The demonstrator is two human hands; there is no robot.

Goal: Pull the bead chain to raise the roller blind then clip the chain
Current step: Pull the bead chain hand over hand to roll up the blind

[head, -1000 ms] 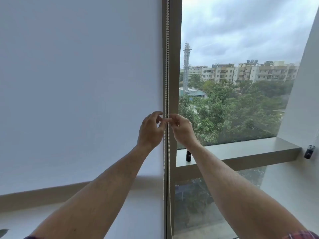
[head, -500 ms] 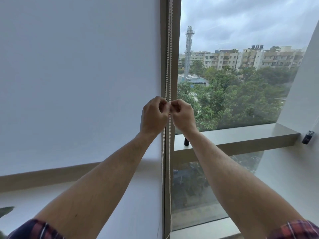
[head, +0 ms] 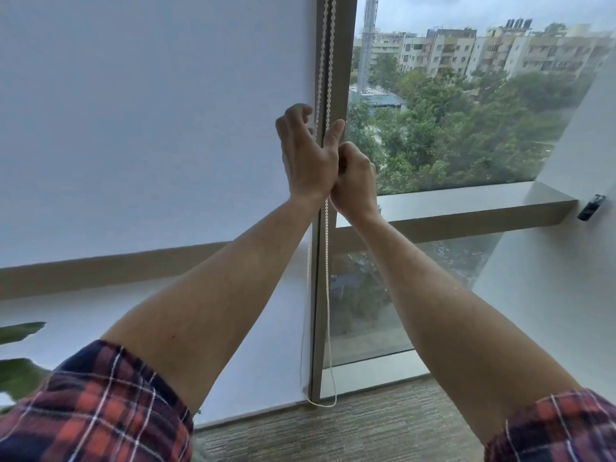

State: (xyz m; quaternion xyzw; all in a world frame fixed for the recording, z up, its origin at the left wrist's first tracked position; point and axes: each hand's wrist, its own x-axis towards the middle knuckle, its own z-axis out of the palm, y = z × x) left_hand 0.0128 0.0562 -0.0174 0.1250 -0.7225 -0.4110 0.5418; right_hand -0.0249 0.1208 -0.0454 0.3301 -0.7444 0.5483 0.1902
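Gripping bead chain (head: 327, 248) at the frame edge: my right hand (head: 354, 181) fisted on it to pull, left hand (head: 305, 155) fingers spread, regrasping higher; roller blind (head: 150, 128) fully down.

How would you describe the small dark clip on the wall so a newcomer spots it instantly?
Start at the grey window ledge under the uncovered pane and follow it right to the white side wall. The small black clip sits there, just past the ledge's end, the only dark fitting on that wall.
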